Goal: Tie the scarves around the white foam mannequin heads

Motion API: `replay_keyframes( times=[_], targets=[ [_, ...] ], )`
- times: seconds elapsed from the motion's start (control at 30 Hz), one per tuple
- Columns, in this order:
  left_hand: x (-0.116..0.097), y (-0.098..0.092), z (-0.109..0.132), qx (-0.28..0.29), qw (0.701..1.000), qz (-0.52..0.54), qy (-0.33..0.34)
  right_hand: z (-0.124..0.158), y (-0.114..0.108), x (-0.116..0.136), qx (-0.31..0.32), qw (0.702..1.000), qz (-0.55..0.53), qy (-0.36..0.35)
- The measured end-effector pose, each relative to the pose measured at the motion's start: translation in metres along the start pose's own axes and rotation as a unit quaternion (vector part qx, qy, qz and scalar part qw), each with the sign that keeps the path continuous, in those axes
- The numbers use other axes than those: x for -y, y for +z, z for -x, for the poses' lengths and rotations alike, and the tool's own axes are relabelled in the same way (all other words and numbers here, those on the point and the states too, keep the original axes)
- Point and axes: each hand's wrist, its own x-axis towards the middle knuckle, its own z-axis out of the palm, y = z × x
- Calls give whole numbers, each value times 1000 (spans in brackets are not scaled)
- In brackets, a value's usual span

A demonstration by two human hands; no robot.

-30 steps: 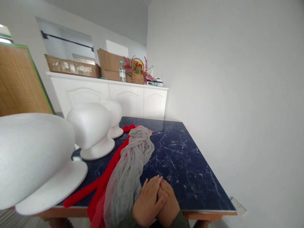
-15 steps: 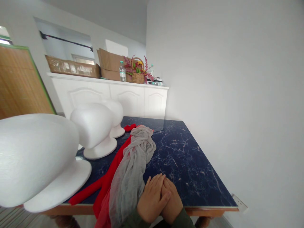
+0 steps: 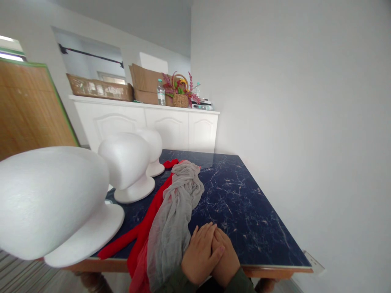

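Note:
My left hand [image 3: 199,254] lies across my right hand [image 3: 227,259] at the front edge of the dark blue marbled table [image 3: 235,195]. The left fingers stretch forward, flat and empty. The right hand lies flat beneath, its fingers partly covered by the left. Just left of both hands is a sheer grey scarf [image 3: 171,228], bunched at its far end and hanging over the front edge. Beside and partly under it runs a red cloth [image 3: 149,219], with one strip pointing left. Three white mannequin heads [image 3: 128,162] stand in a row along the table's left side.
A white cabinet [image 3: 122,122] stands behind the table, carrying a taped cardboard box [image 3: 99,87], a water bottle [image 3: 161,93] and a wicker basket of flowers [image 3: 180,100]. A white wall [image 3: 290,122] borders the right side, with a socket [image 3: 314,262] low down. A bamboo-like panel [image 3: 33,110] stands at the left.
The camera view has turned slightly left, so everything appears a little further right. My hands keep the same stacked pose, and the cloths and heads have not moved on the table.

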Motion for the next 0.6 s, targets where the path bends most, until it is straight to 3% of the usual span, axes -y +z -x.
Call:
replay_keyframes(
  times=[0.27, 0.6],
  targets=[
    [1, -1, 1, -33, 998, -41, 24, 2, 9, -9, -53, 998, -4, -41],
    [-2, -4, -1, -24, 999, -38, 13, 2, 6, -7, -53, 998, -2, -40]
  ],
)
